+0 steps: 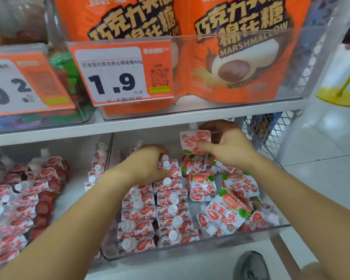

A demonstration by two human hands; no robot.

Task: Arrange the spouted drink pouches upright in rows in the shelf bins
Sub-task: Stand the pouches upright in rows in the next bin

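Note:
A clear shelf bin on the lower shelf holds red-and-white strawberry spouted pouches. Two upright rows fill its left and middle; several loose pouches lie flat and jumbled on its right. My left hand rests on the back end of the middle row, fingers curled around the pouches there. My right hand holds one pouch upright above the bin's back right, spout pointing up.
A second bin to the left holds more of the same pouches. The shelf above carries orange marshmallow bags and price tags. A wire mesh panel closes the right side. A shoe shows on the floor.

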